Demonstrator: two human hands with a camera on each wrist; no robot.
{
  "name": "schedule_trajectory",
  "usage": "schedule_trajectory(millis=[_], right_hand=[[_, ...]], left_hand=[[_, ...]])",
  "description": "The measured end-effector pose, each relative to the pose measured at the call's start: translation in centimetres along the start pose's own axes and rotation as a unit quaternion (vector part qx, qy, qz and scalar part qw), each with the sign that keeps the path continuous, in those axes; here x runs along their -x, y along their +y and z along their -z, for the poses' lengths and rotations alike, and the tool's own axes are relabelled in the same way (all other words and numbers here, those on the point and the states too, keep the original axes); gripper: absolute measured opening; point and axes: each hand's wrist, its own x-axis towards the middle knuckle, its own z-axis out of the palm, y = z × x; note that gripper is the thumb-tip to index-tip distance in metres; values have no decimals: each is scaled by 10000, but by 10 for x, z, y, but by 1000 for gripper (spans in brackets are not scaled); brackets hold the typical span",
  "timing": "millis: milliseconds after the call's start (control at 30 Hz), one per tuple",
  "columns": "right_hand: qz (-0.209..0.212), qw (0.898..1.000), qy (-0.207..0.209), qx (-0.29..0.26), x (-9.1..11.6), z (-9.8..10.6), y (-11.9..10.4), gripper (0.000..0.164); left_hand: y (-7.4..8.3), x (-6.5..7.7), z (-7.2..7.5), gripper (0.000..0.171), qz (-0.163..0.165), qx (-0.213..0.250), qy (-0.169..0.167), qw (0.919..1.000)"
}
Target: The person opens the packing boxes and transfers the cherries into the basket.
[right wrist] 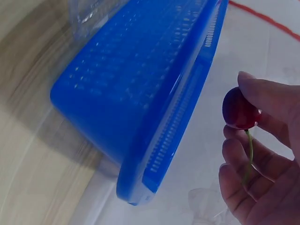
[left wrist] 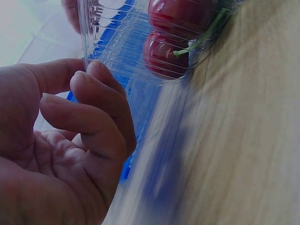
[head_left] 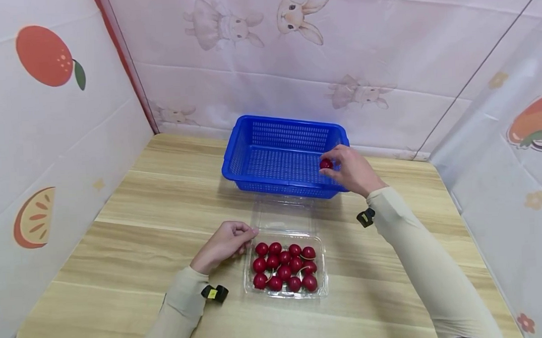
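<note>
Between the thumb and fingers of my right hand [head_left: 354, 171] is a dark red cherry [right wrist: 240, 108], its green stem hanging down toward the palm. That hand is over the right end of a blue plastic basket [head_left: 294, 184]. My left hand [head_left: 225, 245] pinches the upper left rim of a clear plastic box [head_left: 322, 282] with thumb and forefinger. In the left wrist view its other fingers [left wrist: 101, 122] curl beneath the rim. Several red cherries [head_left: 284, 273] lie in rows inside the box, some with stems.
The box's clear lid [head_left: 284, 216] lies folded back toward the basket. A wooden table [head_left: 135, 276] bears everything, with printed cloth walls [head_left: 267, 73] behind and at both sides. The basket stands near the back wall.
</note>
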Motion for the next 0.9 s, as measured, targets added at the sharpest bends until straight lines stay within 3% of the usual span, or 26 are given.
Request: schedule_trajectory(millis=[500,900], right_hand=[[-363,9980,-443,272,-24,-12,17,20],[-898,9847,-1245,822,-38,-33,20,19]], left_hand=[[-1,0,1,37,57,-12,7,10000],[-2,-2,0,35,47,28,18,10000]])
